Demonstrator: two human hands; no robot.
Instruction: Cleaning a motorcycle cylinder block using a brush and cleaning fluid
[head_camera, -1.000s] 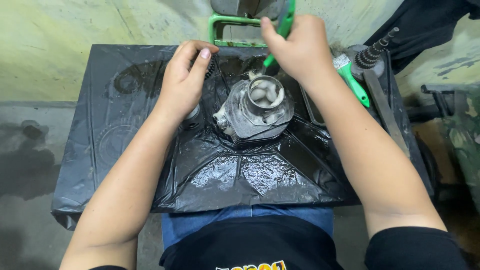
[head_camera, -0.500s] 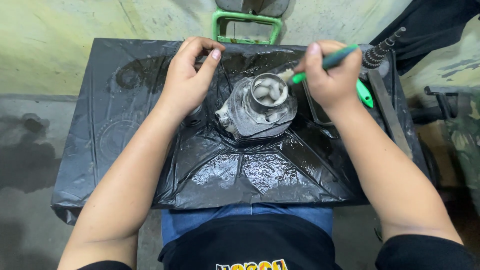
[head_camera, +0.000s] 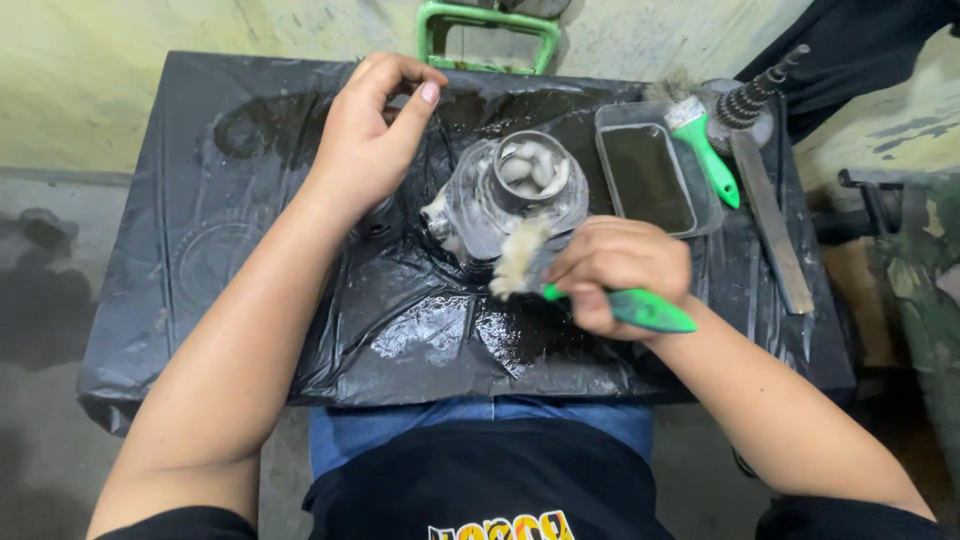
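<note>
On the black plastic sheet (head_camera: 250, 300) the left hand (head_camera: 370, 140) rests beside the grey metal engine part (head_camera: 505, 200), its fingers curled loosely with thumb and forefinger nearly meeting; whether they pinch anything I cannot tell. The part sits mid-sheet, its round open bore holding pale lumps, and the right hand (head_camera: 615, 272), fingers clamped on a green-handled brush (head_camera: 600, 295), presses the bristles against its near side. Further right a shallow clear tray (head_camera: 650, 180) holds dark liquid, with a second green brush (head_camera: 705, 150) lying on its far edge.
</note>
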